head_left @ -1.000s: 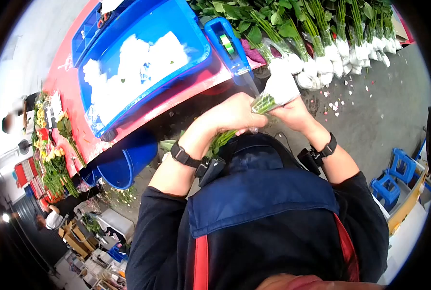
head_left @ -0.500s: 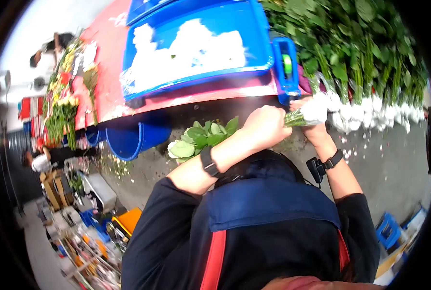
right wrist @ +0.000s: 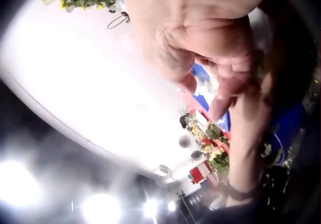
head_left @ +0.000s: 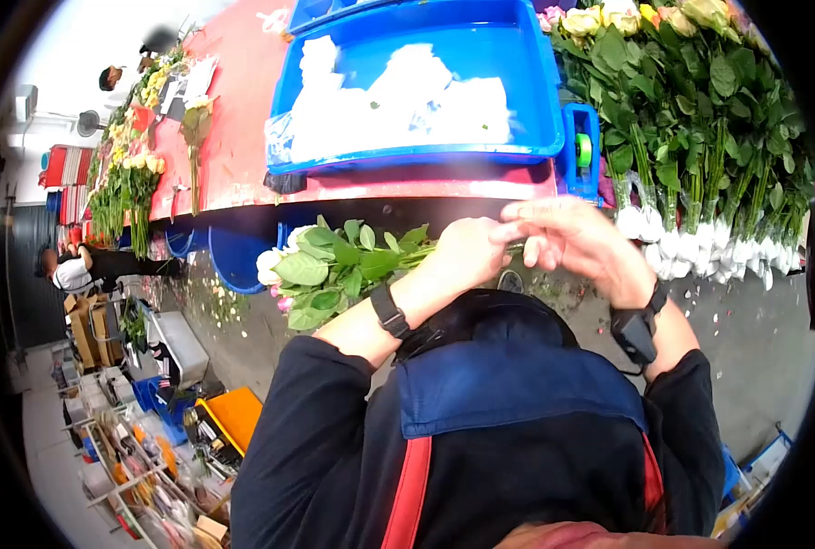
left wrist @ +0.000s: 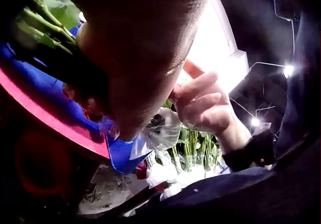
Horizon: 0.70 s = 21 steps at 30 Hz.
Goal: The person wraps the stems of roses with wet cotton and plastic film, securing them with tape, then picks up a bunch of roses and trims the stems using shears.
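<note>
In the head view my left hand (head_left: 467, 254) grips the stems of a bunch of roses (head_left: 343, 270). Its leaves and white and pink blooms point left, past the forearm. My right hand (head_left: 572, 240) is beside the left one, its fingertips right at the left fingers, with nothing seen in its grasp. The right wrist view shows the right fingers (right wrist: 220, 106) loosely bent near the left hand. The stem ends of the bunch are hidden behind the hands. Clear plastic (left wrist: 163, 128) shows below the left hand in the left wrist view.
A blue tub (head_left: 417, 156) of white material stands on the pink table (head_left: 234, 82). Next to it is a blue tape dispenser (head_left: 581, 151). Wrapped rose bunches (head_left: 700, 174) lie at right, other flowers (head_left: 138, 183) at far left. Below the table are blue buckets (head_left: 234, 261).
The bunch has come further out to the left, and its white wrapped end is now out of sight. My right hand has moved from that end to above my left fingers.
</note>
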Tool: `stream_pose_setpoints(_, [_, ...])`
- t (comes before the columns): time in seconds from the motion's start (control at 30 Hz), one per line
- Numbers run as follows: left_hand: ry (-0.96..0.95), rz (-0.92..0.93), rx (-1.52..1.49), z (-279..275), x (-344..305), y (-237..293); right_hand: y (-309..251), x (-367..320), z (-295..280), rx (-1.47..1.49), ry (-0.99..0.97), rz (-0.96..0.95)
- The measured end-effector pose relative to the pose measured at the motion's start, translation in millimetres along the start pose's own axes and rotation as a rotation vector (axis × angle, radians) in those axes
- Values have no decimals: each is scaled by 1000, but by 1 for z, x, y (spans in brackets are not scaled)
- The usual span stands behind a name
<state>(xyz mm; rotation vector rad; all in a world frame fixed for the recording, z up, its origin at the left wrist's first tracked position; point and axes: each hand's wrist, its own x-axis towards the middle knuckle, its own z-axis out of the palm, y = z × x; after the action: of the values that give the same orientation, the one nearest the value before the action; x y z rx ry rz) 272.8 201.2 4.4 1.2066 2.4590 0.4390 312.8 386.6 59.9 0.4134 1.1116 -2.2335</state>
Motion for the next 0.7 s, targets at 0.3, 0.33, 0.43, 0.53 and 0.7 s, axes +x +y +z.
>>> stream_pose_setpoints(0.3, [-387, -143, -472, -66, -13, -11, 8, 57, -61, -856, -205, -234])
stream_pose_setpoints(0.33, [-387, -147, -521, -68, -13, -15, 21, 54, -60, -861, -62, -294])
stream_pose_setpoints(0.43, [-405, -309, -659, -74, -14, -18, 67, 57, -49, -1004, 166, -848])
stream_pose_setpoints(0.53, [-200, -321, -551, -59, -7, -30, 83, 43, -23, -717, 288, -293])
stream_pose_setpoints(0.7, [-92, -167, 50, -28, 15, -27, 60, 32, 12, -402, 336, -142])
